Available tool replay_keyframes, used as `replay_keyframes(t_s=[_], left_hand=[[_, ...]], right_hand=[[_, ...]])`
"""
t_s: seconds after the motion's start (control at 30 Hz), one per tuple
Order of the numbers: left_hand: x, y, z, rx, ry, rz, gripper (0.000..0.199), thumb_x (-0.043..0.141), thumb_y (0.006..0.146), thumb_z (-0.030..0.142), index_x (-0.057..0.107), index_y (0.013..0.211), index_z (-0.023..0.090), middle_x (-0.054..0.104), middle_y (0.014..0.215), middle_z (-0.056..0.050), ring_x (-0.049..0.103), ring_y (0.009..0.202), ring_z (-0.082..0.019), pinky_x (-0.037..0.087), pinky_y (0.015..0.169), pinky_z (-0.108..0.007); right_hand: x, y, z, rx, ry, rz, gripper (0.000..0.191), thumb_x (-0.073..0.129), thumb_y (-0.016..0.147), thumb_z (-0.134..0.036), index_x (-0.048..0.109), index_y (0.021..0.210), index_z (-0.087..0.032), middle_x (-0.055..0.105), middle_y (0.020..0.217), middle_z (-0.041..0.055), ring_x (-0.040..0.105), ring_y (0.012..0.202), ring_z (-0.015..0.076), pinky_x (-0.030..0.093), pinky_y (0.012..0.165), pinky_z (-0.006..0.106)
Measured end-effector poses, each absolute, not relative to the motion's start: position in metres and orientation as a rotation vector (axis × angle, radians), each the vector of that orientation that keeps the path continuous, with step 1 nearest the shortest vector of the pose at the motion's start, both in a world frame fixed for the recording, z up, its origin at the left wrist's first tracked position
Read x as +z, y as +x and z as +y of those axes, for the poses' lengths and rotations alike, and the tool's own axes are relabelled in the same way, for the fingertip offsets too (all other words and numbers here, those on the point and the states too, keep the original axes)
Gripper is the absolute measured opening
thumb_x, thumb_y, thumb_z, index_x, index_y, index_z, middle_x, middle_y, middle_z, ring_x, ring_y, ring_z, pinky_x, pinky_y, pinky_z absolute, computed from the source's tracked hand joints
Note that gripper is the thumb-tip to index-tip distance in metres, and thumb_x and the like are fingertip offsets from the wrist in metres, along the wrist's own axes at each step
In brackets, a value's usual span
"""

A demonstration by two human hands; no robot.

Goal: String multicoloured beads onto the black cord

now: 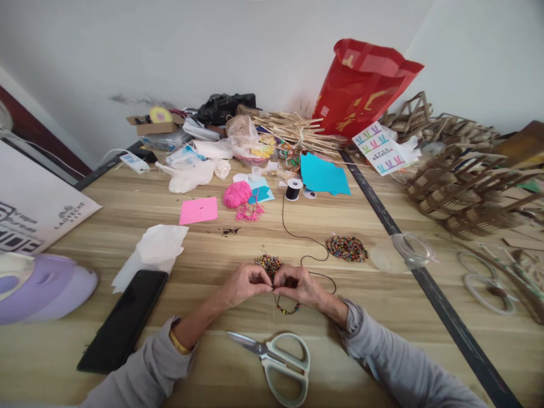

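Note:
My left hand (pixel 245 283) and my right hand (pixel 300 287) meet fingertip to fingertip near the middle of the table. Both are pinched closed on a thin cord, whose ends are too small to make out. A short beaded strand (pixel 288 311) hangs from under my right hand onto the wood. Just behind my fingers lies a pile of colourful beads (pixel 267 263). Black cord (pixel 312 256) curves from a white-ended spool (pixel 293 190) to beside my right hand. Scissors (pixel 276 356) with pale handles lie in front of my hands.
A black phone (pixel 125 320) rests on the left by white paper (pixel 155 249). More strung beads (pixel 347 249) lie to the right. Pink yarn (pixel 238 194), a blue sheet (pixel 324 174) and a red bag (pixel 361 85) are farther back. Woven baskets (pixel 459 190) stand at the right.

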State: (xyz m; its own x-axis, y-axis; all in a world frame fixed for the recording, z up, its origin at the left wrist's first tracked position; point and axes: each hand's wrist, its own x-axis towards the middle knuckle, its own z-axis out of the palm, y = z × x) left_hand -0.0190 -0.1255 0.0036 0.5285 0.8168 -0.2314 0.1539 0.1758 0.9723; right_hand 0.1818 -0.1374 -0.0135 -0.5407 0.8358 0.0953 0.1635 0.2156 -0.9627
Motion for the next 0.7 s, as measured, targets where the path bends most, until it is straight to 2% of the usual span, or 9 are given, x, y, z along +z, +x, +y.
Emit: replay_keyframes(t_s=[0.3, 0.53, 0.7], left_hand=[[0.003, -0.022, -0.125, 0.568, 1.418, 0.919, 0.015, 0.072, 0.067, 0.025, 0.067, 0.068, 0.011, 0.064, 0.065, -0.001, 0.054, 0.062, -0.012, 0.040, 0.061, -0.022], [0.007, -0.026, -0.122, 0.545, 1.379, 0.888, 0.022, 0.074, 0.066, 0.031, 0.064, 0.067, 0.011, 0.061, 0.062, 0.000, 0.051, 0.059, -0.010, 0.039, 0.060, -0.022], [0.007, -0.026, -0.122, 0.535, 1.357, 0.866, 0.025, 0.076, 0.065, 0.033, 0.064, 0.068, 0.011, 0.061, 0.062, 0.000, 0.051, 0.059, -0.010, 0.039, 0.059, -0.021]], right_hand=[[-0.004, 0.182, -0.136, 1.232, -0.804, -2.022, 0.028, 0.062, 0.085, -0.041, 0.063, 0.077, -0.013, 0.059, 0.070, 0.0034, 0.051, 0.063, 0.0121, 0.041, 0.057, 0.023], [0.003, 0.189, -0.135, 1.351, -0.837, -2.015, 0.047, 0.053, 0.086, -0.056, 0.051, 0.063, -0.015, 0.042, 0.058, -0.0031, 0.036, 0.055, 0.0088, 0.029, 0.050, 0.021], [0.001, 0.189, -0.136, 1.435, -0.873, -1.899, 0.046, 0.057, 0.084, -0.057, 0.056, 0.070, -0.013, 0.048, 0.064, -0.0016, 0.040, 0.057, 0.0085, 0.032, 0.052, 0.020]])
